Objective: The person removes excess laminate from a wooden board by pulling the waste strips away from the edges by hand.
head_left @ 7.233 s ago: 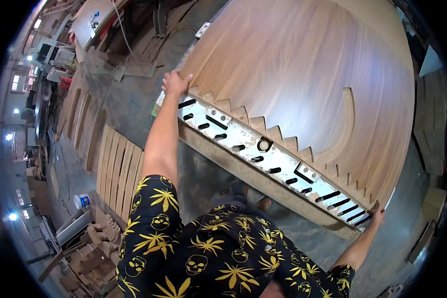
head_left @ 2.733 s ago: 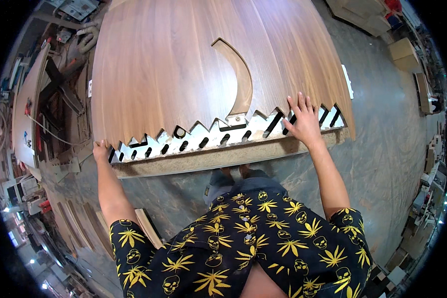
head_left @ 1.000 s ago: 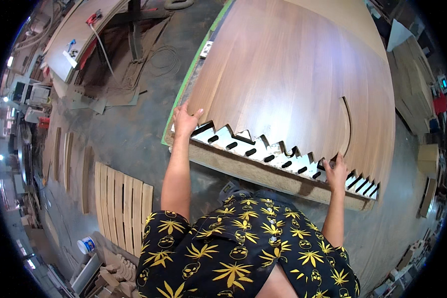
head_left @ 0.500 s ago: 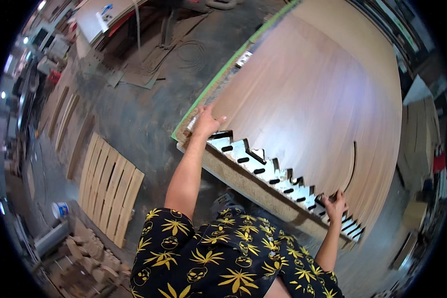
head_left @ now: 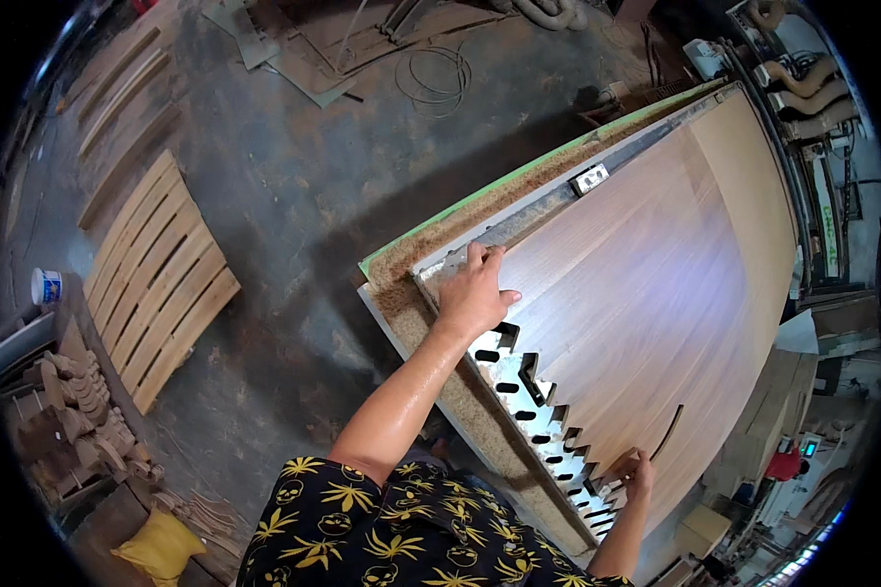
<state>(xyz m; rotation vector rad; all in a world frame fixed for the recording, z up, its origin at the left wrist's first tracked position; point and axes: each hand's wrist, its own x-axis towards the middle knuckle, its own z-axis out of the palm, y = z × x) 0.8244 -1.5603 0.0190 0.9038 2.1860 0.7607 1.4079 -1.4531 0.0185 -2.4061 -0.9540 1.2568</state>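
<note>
A wood-grain panel lies across stacked chipboard. Slotted metal plates with a sawtooth outline run along its near edge, and a metal rail borders its left side. At the near left corner my left hand hooks its fingers over the rail's end, thumb stretched toward the panel. My right hand is closed at the far right end of the sawtooth plates. Its fingertips seem to pinch the edge there, though the grip is partly hidden. Beside it a thin dark curved slot or strip shows on the panel.
A green-edged board juts out beyond the rail. On the floor to the left lies a slatted wooden pallet, with a white bucket and wood offcuts nearby. A yellow sack sits at lower left. Coiled cable lies farther off.
My view has turned. The panel with its rail and sawtooth plates has swung away from the green-edged board, baring a wider chipboard strip. Both hands remain at its near edge.
</note>
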